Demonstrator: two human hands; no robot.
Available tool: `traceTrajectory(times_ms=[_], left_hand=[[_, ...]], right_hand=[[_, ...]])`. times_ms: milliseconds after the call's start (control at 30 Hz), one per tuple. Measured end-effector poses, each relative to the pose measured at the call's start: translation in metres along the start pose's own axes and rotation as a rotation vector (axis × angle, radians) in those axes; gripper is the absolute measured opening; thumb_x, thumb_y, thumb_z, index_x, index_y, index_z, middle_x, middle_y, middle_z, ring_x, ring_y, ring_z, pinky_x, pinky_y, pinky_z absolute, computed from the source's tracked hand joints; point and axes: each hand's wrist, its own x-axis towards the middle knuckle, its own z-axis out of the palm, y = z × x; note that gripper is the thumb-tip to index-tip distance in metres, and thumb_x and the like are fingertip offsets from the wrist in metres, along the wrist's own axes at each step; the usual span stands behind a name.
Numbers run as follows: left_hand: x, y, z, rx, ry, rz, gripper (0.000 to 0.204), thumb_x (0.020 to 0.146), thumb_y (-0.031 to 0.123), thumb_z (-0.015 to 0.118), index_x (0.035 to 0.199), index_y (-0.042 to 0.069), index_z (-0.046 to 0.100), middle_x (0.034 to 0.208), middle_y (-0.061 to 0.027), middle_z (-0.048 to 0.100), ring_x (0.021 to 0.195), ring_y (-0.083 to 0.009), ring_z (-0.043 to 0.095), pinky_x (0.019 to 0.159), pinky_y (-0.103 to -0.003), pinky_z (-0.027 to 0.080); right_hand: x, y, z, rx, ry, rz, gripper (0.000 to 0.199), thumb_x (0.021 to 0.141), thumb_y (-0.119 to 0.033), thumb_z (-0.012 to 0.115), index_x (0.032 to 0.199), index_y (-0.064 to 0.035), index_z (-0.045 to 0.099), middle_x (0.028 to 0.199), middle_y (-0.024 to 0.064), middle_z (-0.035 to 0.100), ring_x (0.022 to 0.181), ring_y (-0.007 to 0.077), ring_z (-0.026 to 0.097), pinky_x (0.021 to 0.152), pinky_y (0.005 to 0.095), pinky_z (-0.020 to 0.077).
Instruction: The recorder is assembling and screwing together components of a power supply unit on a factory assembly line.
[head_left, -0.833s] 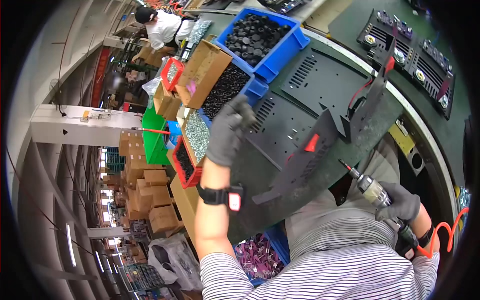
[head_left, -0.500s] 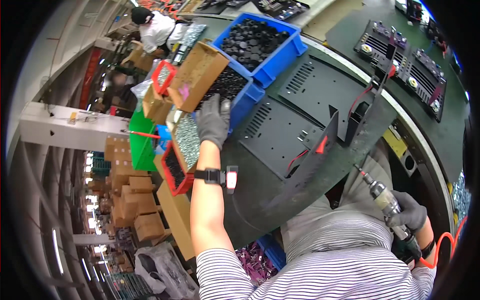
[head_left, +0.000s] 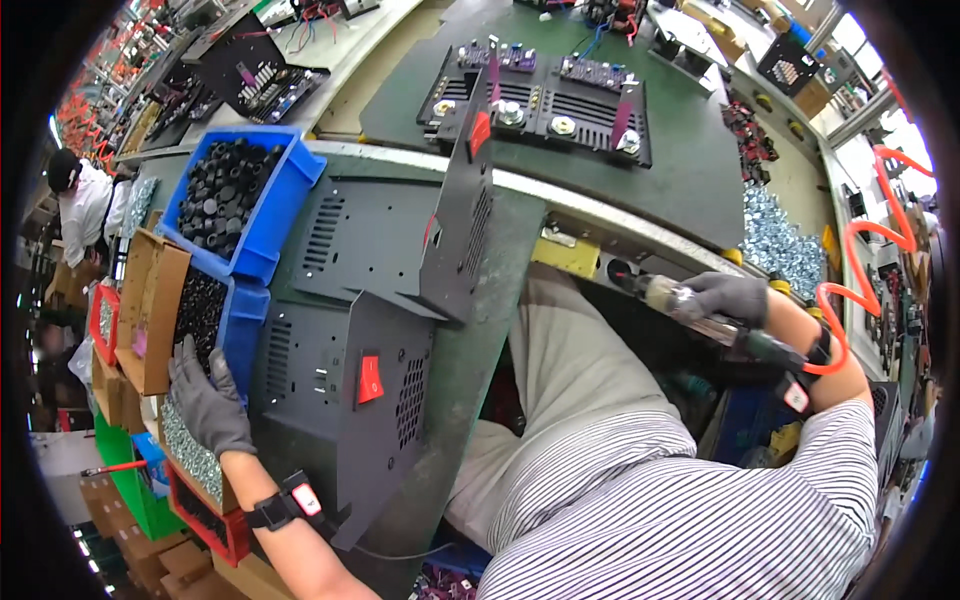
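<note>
My left hand (head_left: 210, 405), in a grey glove, reaches to the near end of a blue bin (head_left: 243, 325) of small black parts (head_left: 200, 308). Its fingers are stretched and somewhat apart, with nothing visible in them. Under its wrist side lies a box of silver screws (head_left: 192, 447). My right hand (head_left: 725, 298), also gloved, is wrapped round a power screwdriver (head_left: 665, 296), its tip pointing left beside the bench rail. A red coiled hose (head_left: 840, 300) runs near its rear end. Between my hands stand two black metal housings (head_left: 385, 235), the nearer with a red rocker switch (head_left: 370, 379).
A second blue bin (head_left: 285, 205) holds black caps. Beyond the metal rail (head_left: 390, 157), a black plate with circuit boards (head_left: 540, 105) lies on a green surface. A red tray (head_left: 235, 535) and a green bin (head_left: 125, 480) are at left. Someone in white (head_left: 88, 210) stands far left.
The whole view has swung right. My right hand has brought the screwdriver up to the bench rail, its tip now pointing left. My left hand remains at the parts bins.
</note>
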Motion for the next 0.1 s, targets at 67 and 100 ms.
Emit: traceTrajectory(times_ms=[67,100], left_hand=[[0.0,-0.002,0.001,0.0,-0.001,-0.006,0.056,0.091,0.051,0.038,0.129,0.011,0.046,0.129,-0.0163,0.048,0.123,-0.0348,0.04,0.102,-0.043,0.03],[0.002,-0.003,0.003,0.005,0.003,-0.005,0.057,0.09,0.052,0.038,0.13,0.012,0.045,0.129,-0.0164,0.048,0.123,-0.0346,0.039,0.102,-0.043,0.03]], right_hand=[[0.016,0.0,-0.003,0.107,-0.059,-0.008,0.039,0.074,-0.031,0.066,0.098,-0.0014,0.057,0.073,0.0048,0.059,0.059,0.0127,0.058,0.054,0.0252,0.0486],[0.025,-0.002,-0.007,0.109,-0.053,0.049,0.039,0.074,-0.032,0.066,0.097,-0.0021,0.057,0.073,0.0055,0.06,0.059,0.0138,0.058,0.055,0.0256,0.0489]])
